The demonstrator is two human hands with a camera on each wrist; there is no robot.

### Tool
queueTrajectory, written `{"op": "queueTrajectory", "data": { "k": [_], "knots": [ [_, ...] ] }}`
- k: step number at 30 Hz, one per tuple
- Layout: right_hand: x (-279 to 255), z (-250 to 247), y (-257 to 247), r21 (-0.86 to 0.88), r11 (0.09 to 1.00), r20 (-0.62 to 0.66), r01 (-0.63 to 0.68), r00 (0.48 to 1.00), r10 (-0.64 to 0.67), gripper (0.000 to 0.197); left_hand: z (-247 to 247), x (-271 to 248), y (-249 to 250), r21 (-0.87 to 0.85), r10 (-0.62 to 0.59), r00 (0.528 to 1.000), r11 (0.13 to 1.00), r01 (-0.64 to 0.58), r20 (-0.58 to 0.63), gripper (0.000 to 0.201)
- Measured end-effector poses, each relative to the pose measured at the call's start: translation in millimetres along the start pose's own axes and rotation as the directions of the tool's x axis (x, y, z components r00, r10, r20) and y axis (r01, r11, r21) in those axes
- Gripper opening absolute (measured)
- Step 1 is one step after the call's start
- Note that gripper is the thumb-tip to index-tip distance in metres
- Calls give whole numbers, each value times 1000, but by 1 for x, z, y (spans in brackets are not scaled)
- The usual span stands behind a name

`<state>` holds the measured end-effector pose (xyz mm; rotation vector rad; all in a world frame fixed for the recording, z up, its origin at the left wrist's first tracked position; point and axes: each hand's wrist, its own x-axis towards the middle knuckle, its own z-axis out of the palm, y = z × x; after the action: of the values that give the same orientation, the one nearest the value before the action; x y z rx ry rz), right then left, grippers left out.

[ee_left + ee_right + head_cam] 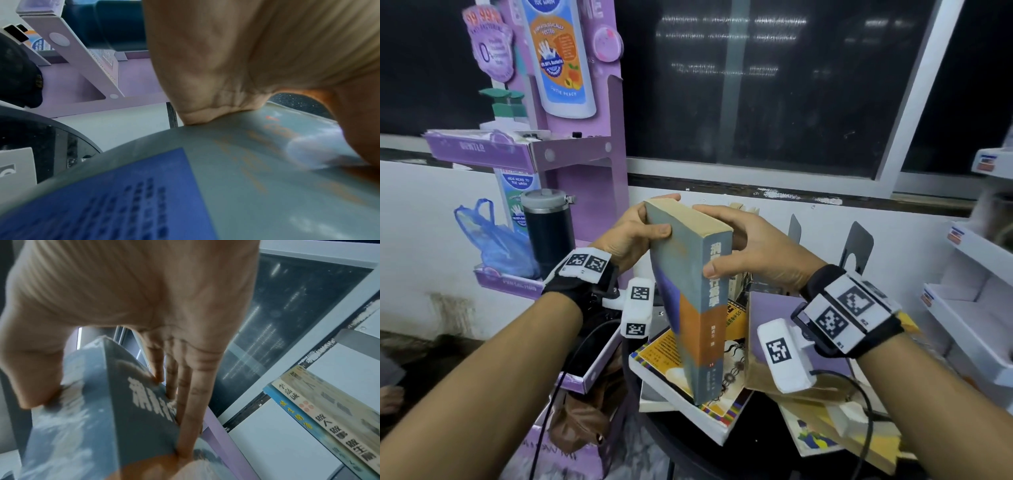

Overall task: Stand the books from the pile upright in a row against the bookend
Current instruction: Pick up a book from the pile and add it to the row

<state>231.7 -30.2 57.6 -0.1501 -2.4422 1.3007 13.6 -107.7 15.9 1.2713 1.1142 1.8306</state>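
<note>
A thick grey book (690,274) with an orange band is upright, spine toward me, its lower end down at the pile of flat books (671,356). My left hand (640,222) grips its top left corner, thumb on the cover. On the other side my right hand (743,240) grips the top, thumb on the spine and fingers behind. The left wrist view shows the palm (226,65) on the book's cover (236,178). The right wrist view shows fingers (191,394) along the book (133,418). A dark metal bookend (858,246) stands behind, to the right. Leaning books (329,410) appear there.
A purple cardboard display stand (585,154) rises at the left, with a black tumbler (548,229) and a blue plastic bag (496,246) on its lower shelf. White shelves (976,308) stand at the right. A purple-topped box (770,308) sits under my right wrist on the round black table (756,445).
</note>
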Motion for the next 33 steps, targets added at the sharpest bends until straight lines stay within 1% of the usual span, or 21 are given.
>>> {"op": "queueTrajectory", "data": {
  "k": [3, 7, 9, 10, 13, 16, 18, 20, 22, 27, 30, 33],
  "knots": [
    [-5, 1, -6, -67, 998, -83, 0, 997, -5, 73, 4, -2, 2, 0, 12, 1000, 1000, -12, -28, 106],
    [-6, 0, -12, -236, 970, -208, -51, 978, 1, 76, 13, -1, 4, 23, 16, 999, 1000, -15, -50, 104],
    [-6, -1, -18, -314, 945, -242, -86, 970, 8, 72, 16, 0, 5, 44, 15, 997, 999, -12, -70, 103],
    [-7, 0, -21, -353, 930, -253, -105, 967, 13, 70, 18, 0, 6, 54, 16, 997, 998, -11, -79, 100],
    [-6, 0, -26, -444, 883, -267, -150, 963, 29, 69, 22, 1, 9, 66, 28, 995, 998, -21, -98, 82],
    [-7, -2, -27, -432, 880, -271, -194, 959, 79, 72, 24, 1, 13, 81, 57, 992, 996, -48, -115, 78],
    [-8, -3, -27, -421, 882, -278, -209, 956, 94, 64, 25, 2, 16, 104, 73, 990, 993, -60, -123, 79],
    [-8, -4, -26, -421, 886, -295, -194, 953, 68, 52, 27, 3, 20, 130, 79, 990, 989, -64, -113, 78],
    [-8, -3, -25, -425, 888, -318, -174, 948, 34, 45, 28, 4, 23, 150, 79, 992, 987, -64, -95, 75],
    [-7, -6, -20, -359, 925, -379, -127, 925, -21, 38, 32, 12, 32, 190, 68, 995, 980, -52, -79, 75],
    [-5, -12, -20, -331, 937, -430, -115, 902, -41, 31, 37, 19, 36, 209, 76, 994, 976, -58, -80, 78],
    [-6, -23, -25, -320, 941, -459, -112, 887, -50, 29, 44, 27, 38, 211, 90, 993, 975, -71, -83, 79]
  ]
}}
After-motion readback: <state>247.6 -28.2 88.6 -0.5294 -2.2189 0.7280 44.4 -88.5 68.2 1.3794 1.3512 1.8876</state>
